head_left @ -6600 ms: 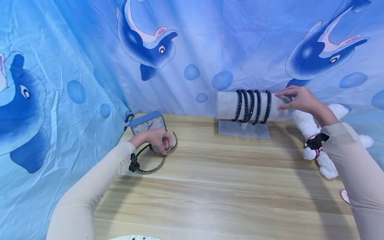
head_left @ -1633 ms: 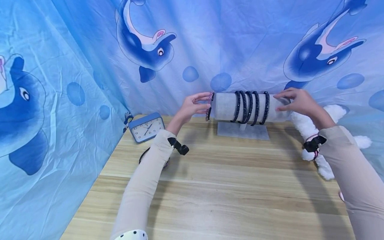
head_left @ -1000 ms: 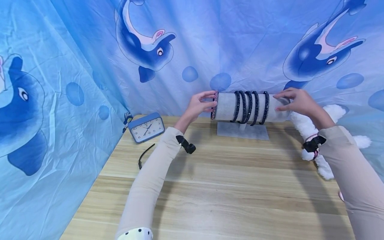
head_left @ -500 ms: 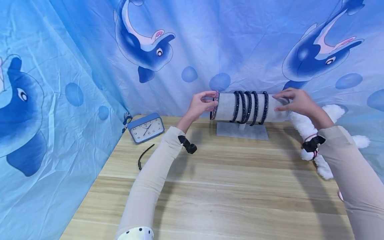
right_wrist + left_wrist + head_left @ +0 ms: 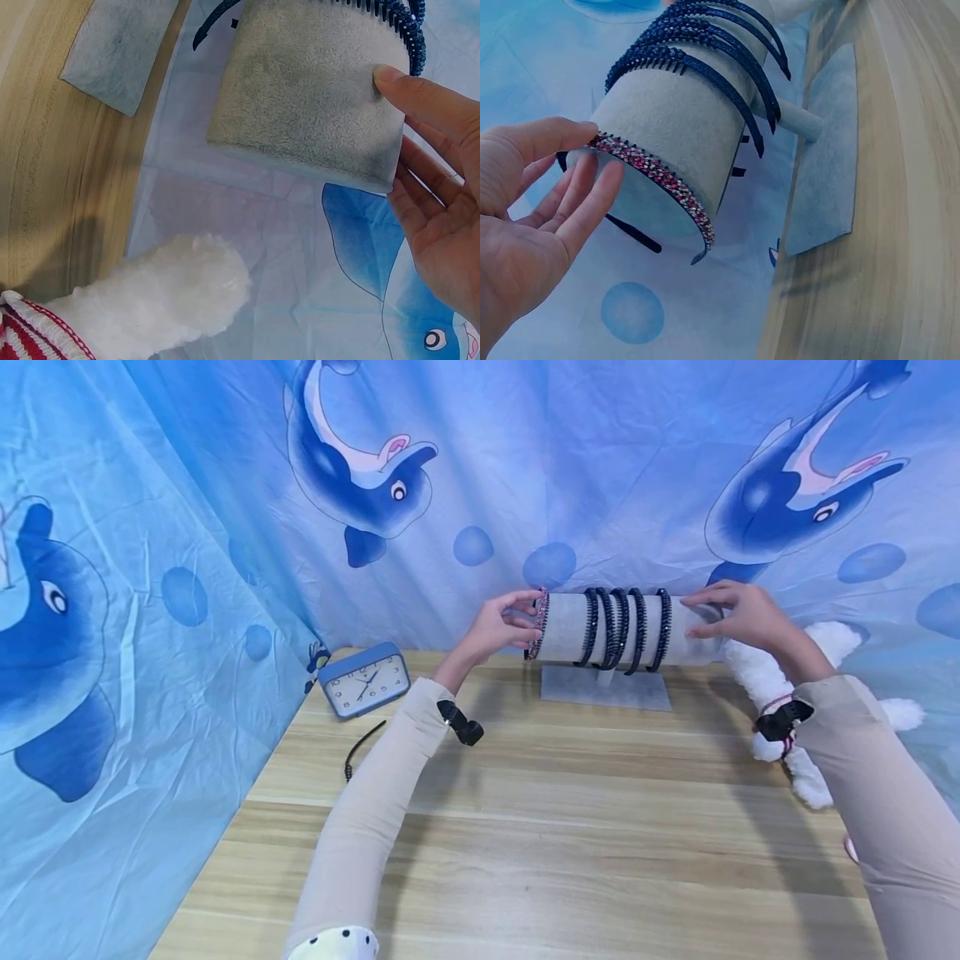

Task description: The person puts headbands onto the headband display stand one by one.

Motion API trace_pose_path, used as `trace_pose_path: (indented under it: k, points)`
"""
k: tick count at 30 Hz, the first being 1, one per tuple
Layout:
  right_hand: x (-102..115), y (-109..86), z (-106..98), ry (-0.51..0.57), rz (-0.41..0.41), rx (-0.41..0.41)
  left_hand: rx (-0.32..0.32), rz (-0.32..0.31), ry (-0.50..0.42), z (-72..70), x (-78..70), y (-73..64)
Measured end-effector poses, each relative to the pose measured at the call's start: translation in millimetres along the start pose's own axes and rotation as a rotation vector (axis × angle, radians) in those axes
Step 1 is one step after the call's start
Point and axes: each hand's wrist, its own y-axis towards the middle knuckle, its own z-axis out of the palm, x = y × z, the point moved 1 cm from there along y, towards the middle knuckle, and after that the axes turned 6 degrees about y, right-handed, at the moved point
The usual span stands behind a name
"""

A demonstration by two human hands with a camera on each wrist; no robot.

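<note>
My left hand (image 5: 497,622) pinches a pink-and-black beaded headband (image 5: 660,174) at the left end of a grey padded cylinder stand (image 5: 564,627). In the left wrist view, the thumb lies on the beads and the fingers reach under the band at the cylinder's rim. The band arches over that end. My right hand (image 5: 746,617) grips the stand's other end, with its thumb on the padding and fingers behind, as the right wrist view shows. Several dark beaded headbands (image 5: 637,628) sit round the cylinder's middle. Another headband (image 5: 362,752) lies on the table, partly hidden by the left sleeve.
A blue alarm clock (image 5: 365,683) stands at the table's back left. To the right lies a white plush toy (image 5: 169,292), partly behind the right forearm. The stand's flat grey base (image 5: 604,688) rests near the back edge, before a blue dolphin-print curtain (image 5: 480,460).
My left hand has carried the pink headband from beside the clock to the stand and slid it over the left end. Lately its fingers have spread slightly. The right hand keeps its hold.
</note>
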Motion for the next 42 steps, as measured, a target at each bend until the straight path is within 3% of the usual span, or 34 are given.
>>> trace_pose_path:
  k: [13,24,30,37,42]
  points:
    - [-1,1.8,0,0.01,-0.009,-0.012,-0.046,0.057,-0.09,7.4,11.9,-1.0]
    - [-1,0.9,-1,0.014,-0.003,-0.007,-0.071,0.101,-0.09,12.0,17.9,-0.8]
    - [-1,-0.5,1,0.01,-0.012,-0.013,-0.05,0.132,0.04,6.5,13.9,-1.6]
    - [0,-1.4,1,0.003,-0.028,-0.025,-0.028,0.192,0.351,-2.8,4.2,-1.1]
    - [0,-1.0,1,-0.002,-0.026,-0.021,0.01,0.214,0.417,-4.2,-1.6,-1.2]
